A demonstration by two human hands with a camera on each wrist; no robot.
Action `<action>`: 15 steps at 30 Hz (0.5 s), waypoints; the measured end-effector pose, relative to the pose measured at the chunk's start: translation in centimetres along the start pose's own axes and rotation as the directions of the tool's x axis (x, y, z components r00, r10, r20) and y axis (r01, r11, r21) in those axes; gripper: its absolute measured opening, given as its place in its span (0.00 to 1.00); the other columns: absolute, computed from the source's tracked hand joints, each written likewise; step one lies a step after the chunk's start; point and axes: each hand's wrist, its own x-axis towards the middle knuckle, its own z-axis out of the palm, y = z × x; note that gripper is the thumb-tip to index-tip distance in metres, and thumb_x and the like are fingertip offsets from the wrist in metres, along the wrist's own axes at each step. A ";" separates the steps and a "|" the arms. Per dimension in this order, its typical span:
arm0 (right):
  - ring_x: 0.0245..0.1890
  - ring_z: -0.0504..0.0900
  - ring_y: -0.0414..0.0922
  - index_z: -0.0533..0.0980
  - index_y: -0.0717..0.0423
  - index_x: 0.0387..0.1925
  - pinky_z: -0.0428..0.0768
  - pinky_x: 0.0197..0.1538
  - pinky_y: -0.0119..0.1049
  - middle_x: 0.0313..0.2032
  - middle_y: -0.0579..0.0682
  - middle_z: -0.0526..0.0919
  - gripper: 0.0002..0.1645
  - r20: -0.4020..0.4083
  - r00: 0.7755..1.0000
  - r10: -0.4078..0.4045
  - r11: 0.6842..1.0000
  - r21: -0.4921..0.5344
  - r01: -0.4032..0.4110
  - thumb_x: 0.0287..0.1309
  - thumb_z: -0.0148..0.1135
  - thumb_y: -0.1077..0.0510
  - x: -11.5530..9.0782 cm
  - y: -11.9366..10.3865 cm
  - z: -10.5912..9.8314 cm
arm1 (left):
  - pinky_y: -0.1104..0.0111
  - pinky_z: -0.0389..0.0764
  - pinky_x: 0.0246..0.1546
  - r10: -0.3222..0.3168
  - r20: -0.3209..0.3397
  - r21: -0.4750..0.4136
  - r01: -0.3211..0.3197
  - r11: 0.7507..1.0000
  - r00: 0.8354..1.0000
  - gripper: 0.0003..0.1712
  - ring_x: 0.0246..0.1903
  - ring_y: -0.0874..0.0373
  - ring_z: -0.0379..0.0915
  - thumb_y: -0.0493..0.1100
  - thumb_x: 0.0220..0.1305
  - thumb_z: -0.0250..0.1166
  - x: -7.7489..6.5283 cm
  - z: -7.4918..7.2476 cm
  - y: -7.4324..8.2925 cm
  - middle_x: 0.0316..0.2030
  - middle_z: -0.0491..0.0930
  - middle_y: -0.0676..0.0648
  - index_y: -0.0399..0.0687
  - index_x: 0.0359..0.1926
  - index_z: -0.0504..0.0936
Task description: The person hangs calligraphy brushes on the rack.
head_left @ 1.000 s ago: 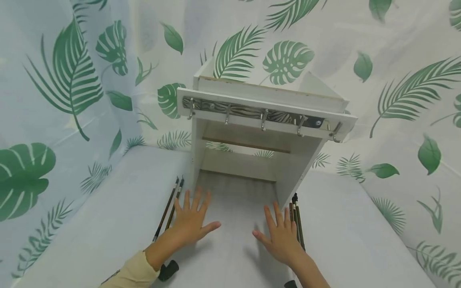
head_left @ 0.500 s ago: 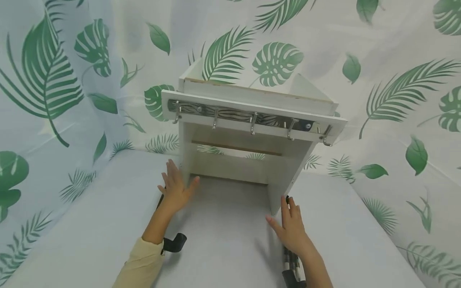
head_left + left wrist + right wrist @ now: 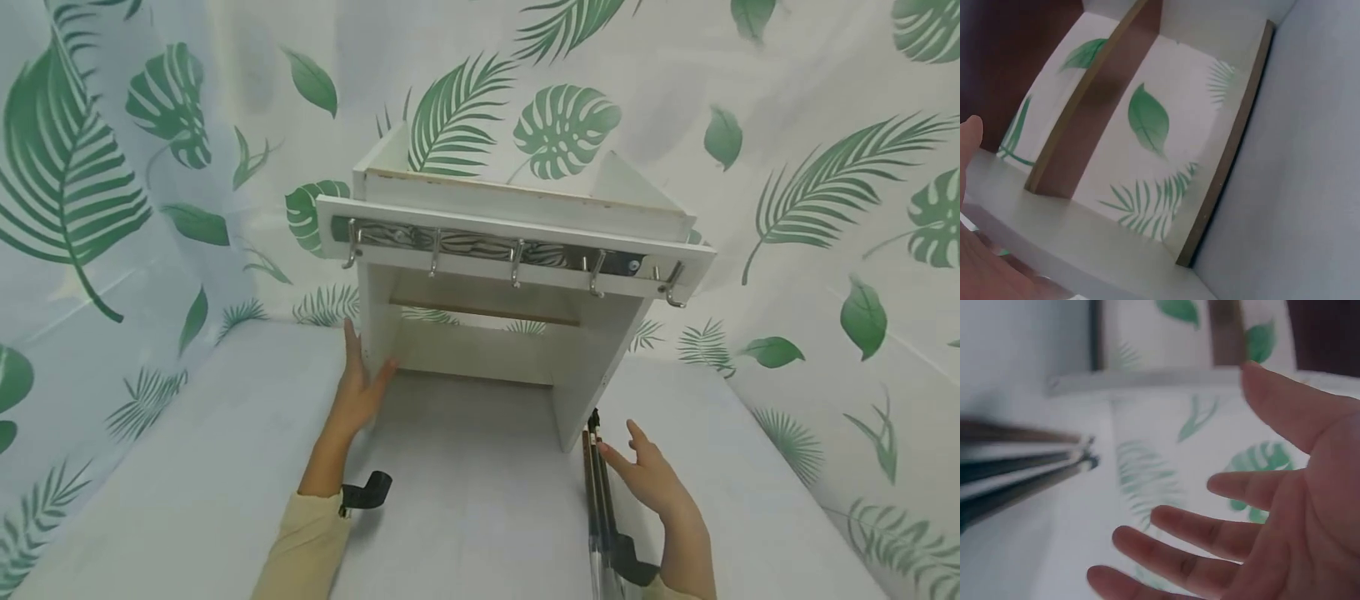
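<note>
A white shelf unit (image 3: 491,200) stands tilted in the middle of the head view, a strip of metal hooks (image 3: 516,262) across its front. My left hand (image 3: 356,392) is at its left side panel (image 3: 378,321), straight fingers along the outside and thumb across the front edge. The left wrist view shows the thumb (image 3: 969,140) near the inner shelves (image 3: 1085,106). My right hand (image 3: 651,475) hovers beside the right side panel (image 3: 596,358), fingers spread and holding nothing. Several slim dark sticks (image 3: 600,492), like calligraphy brushes, lie just left of it.
A white cloth-like surface (image 3: 465,492) lies under everything. Behind it rises a leaf-printed backdrop (image 3: 787,192), with another wall of it on the left. Black wrist-camera mounts (image 3: 367,490) stick out from both wrists.
My left hand has moved up and left from the front to the side panel. My right hand has shifted right, past the dark sticks. The view has turned slightly right.
</note>
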 end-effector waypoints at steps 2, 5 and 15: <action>0.57 0.60 0.74 0.39 0.69 0.68 0.71 0.48 0.63 0.61 0.79 0.53 0.52 0.018 0.999 0.027 1.000 0.007 -0.028 0.61 0.48 0.37 0.3 0.6 0.1 | 0.41 0.45 0.64 0.012 -0.024 0.017 -0.012 1.000 1.000 0.51 0.70 0.41 0.33 0.57 0.64 0.52 0.4 0.2 -0.2 0.71 0.31 0.41 0.67 0.67 0.19; 0.54 0.64 0.74 0.40 0.69 0.67 0.78 0.41 0.56 0.59 0.80 0.55 0.53 0.042 0.997 0.057 0.997 0.041 -0.059 0.59 0.50 0.38 0.5 1.3 0.3 | 0.40 0.49 0.62 0.024 -0.055 0.028 -0.023 0.999 0.998 0.46 0.69 0.39 0.37 0.51 0.67 0.49 0.7 0.4 -0.3 0.71 0.34 0.42 0.66 0.69 0.23; 0.47 0.73 0.69 0.42 0.68 0.67 0.82 0.33 0.47 0.54 0.81 0.61 0.44 0.097 0.982 0.160 0.981 0.096 -0.169 0.59 0.54 0.58 0.7 3.0 0.7 | 0.40 0.48 0.63 -0.037 -0.057 0.065 0.041 0.997 0.998 0.39 0.68 0.37 0.41 0.39 0.68 0.42 0.5 1.0 -0.1 0.70 0.45 0.37 0.60 0.71 0.32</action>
